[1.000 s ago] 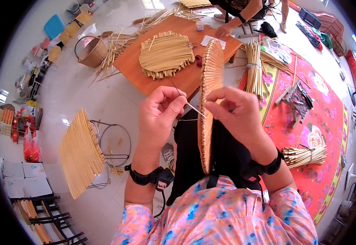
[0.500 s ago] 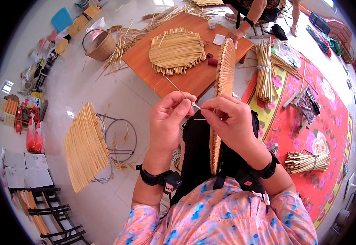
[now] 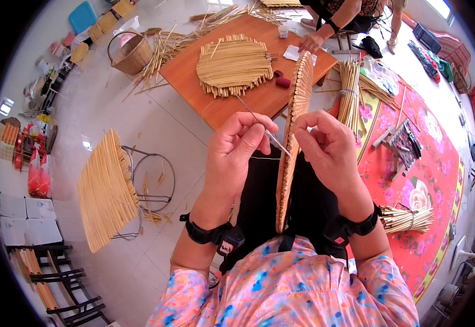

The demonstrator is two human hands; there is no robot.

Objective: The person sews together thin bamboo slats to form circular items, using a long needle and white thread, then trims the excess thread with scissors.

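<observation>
My left hand (image 3: 236, 143) pinches a long thin metal needle (image 3: 247, 109) between thumb and fingers, its far end sticking out toward the table. White thread (image 3: 279, 144) runs from my left fingers to the edge of a straw-stalk panel (image 3: 286, 174). The panel stands on edge between my legs, its bundled stalk ends facing me. On the panel's other side my right hand (image 3: 327, 147) has thumb and forefinger drawn together close to its edge; whatever they hold, if anything, cannot be made out.
Ahead is an orange wooden table (image 3: 188, 68) with a round stalk mat (image 3: 235, 65) and dark red thread spool (image 3: 283, 82). A co-worker's hand (image 3: 311, 42) rests at its far corner. A stalk panel (image 3: 106, 191) leans on a metal frame at left; stalk bundles (image 3: 406, 219) lie right.
My right hand has moved away from my left, up and right past the panel edge. The thread now stretches from my left fingers to the panel. The co-worker's hand has shifted slightly.
</observation>
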